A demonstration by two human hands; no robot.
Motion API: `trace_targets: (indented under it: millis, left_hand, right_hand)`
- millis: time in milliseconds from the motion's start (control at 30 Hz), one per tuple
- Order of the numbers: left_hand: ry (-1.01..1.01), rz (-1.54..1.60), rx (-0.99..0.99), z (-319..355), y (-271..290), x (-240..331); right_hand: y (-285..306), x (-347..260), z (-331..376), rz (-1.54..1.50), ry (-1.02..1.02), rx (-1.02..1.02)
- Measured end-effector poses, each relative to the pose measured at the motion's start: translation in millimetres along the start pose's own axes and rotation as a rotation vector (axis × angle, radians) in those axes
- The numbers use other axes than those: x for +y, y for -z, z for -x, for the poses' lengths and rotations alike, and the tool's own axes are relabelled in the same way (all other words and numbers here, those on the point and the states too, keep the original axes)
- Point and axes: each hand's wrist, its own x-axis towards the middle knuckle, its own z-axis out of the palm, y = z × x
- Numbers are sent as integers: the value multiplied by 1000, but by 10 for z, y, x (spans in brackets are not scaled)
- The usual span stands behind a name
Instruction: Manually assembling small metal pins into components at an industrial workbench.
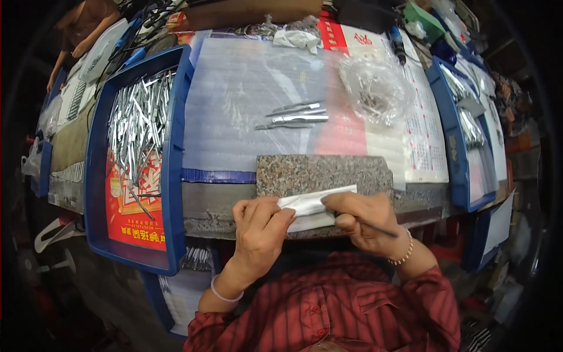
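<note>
A pale, shiny folded sheet (308, 204) lies slanted over the near edge of a speckled granite block (305, 171). My left hand (258, 232) pinches its left end with bent fingers. At the right end, my right hand (369, 223) is closed round a thin dark rod (380, 228), whose tail sticks out toward my wrist. The rod's front end is hidden by the fingers and the sheet, so I cannot tell its kind. Beyond the block, several slim silvery metal pieces (299, 118) rest side by side on clear plastic sheeting (234, 88).
At the left stands a blue tray (182, 111) heaped with slim metal pieces (138, 117). A clear plastic bag (378, 88) lies at the back right, near a blue-handled tool (399, 44). Another blue tray (463, 170) stands far right. A person (88, 23) sits at the upper left.
</note>
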Motion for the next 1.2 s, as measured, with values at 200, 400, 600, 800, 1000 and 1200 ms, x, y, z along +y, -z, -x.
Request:
trace_targets:
  millis: [200, 400, 600, 800, 1000, 1200]
  left_hand:
    - [39, 13, -15, 16, 37, -18]
    - [21, 17, -9, 24, 80, -36]
    - [115, 33, 6, 112, 235, -143]
    - [51, 30, 28, 130, 251, -148]
    - [95, 45, 5, 155, 232, -172]
    - [98, 45, 30, 162, 225, -179]
  right_hand:
    - [163, -168, -21, -42, -8, 73]
    - [-165, -275, -237, 79, 114, -70]
    - [-225, -208, -260, 8, 120, -18]
    - [-513, -246, -393, -2, 188, -66]
    - [-439, -194, -357, -172, -3, -5]
    - [-76, -363, -187, -184, -62, 179]
